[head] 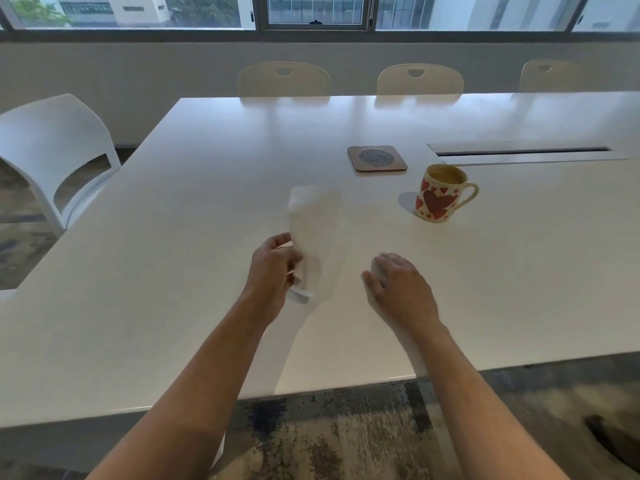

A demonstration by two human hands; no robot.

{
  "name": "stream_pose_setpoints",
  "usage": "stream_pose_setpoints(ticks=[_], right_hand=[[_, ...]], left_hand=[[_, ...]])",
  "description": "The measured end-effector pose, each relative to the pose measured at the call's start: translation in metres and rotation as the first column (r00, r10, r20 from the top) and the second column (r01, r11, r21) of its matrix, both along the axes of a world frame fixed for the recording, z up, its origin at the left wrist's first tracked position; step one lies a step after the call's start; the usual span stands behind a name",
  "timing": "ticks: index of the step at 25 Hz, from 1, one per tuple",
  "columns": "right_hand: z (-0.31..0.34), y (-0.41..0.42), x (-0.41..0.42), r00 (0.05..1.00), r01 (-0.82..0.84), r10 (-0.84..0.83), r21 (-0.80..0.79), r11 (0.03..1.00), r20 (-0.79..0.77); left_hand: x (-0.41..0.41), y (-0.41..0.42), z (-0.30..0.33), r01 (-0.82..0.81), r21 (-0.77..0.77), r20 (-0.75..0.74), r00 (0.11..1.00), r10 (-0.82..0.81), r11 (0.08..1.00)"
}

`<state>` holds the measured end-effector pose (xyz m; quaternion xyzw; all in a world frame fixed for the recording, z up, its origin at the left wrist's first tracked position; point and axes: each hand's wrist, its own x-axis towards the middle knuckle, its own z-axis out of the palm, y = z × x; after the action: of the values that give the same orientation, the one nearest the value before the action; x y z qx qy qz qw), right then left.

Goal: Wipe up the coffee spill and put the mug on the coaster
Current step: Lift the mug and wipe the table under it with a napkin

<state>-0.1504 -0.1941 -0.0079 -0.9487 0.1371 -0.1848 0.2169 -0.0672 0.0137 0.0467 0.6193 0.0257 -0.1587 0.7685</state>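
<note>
left hand (273,268) pinches a thin white cloth (313,233), blurred, raised above the smooth white table (207,161), well left of the mug (438,194). right hand (398,289) lies palm down, fingers loosely spread, maybe over something small and pale, can't tell. glossy round mug with red hearts, coffee inside, stands upright on the table; square brown coaster (377,158) with round mesh centre lies just behind-left of the mug, apart.
</note>
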Motion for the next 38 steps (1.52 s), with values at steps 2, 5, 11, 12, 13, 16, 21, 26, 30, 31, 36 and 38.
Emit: stream_pose_setpoints(ticks=[2,5,11,12,13,16,21,26,30,31,36,38], right_hand=[[0.001,-0.001,0.001,1.000,-0.010,0.010,0.011,1.000,-0.011],[0.009,-0.003,0.000,1.000,-0.006,0.001,0.201,0.980,0.023],[0.026,-0.004,0.012,0.984,0.021,-0.110,0.525,0.851,0.138],[0.027,-0.003,0.017,0.987,0.011,-0.090,0.510,0.860,0.130],[0.027,-0.001,0.023,0.992,-0.005,-0.057,0.482,0.876,0.114],[0.024,0.009,0.036,0.998,-0.062,0.056,0.348,0.936,0.027],[0.015,0.015,0.039,0.985,-0.162,0.163,0.025,0.987,-0.051],[0.010,0.014,0.036,0.971,-0.168,0.150,-0.083,0.982,-0.187],[0.009,0.014,0.034,0.966,-0.187,0.161,-0.117,0.975,-0.204],[0.009,0.014,0.034,0.965,-0.190,0.162,-0.122,0.974,-0.207],[0.008,0.015,0.035,0.955,-0.220,0.183,-0.142,0.965,-0.234],[0.008,0.015,0.035,0.948,-0.238,0.193,-0.164,0.957,-0.253]], left_hand=[[0.004,-0.004,0.003,-0.041,-0.181,-0.075,0.997,0.028,0.983],[0.002,-0.012,0.003,-0.067,-0.244,-0.122,0.992,0.038,0.967],[-0.009,-0.039,-0.010,0.093,0.047,-0.077,0.993,-0.089,0.995],[-0.011,-0.040,-0.012,0.126,0.120,-0.056,0.991,-0.120,0.985],[-0.011,-0.040,-0.013,0.145,0.174,-0.044,0.989,-0.139,0.974],[-0.011,-0.040,-0.011,0.168,0.272,-0.048,0.986,-0.161,0.948],[-0.004,-0.035,-0.004,0.178,0.458,-0.023,0.982,-0.188,0.871],[0.003,-0.022,-0.013,-0.012,0.788,0.203,0.949,-0.242,0.616],[0.001,-0.019,-0.013,-0.153,0.901,0.295,0.902,-0.316,0.405],[0.001,-0.018,-0.013,-0.155,0.905,0.298,0.895,-0.331,0.395],[0.002,-0.026,-0.016,-0.310,0.805,0.552,0.704,-0.447,0.506],[0.002,-0.038,-0.018,-0.242,0.791,0.570,0.624,-0.535,0.561]])
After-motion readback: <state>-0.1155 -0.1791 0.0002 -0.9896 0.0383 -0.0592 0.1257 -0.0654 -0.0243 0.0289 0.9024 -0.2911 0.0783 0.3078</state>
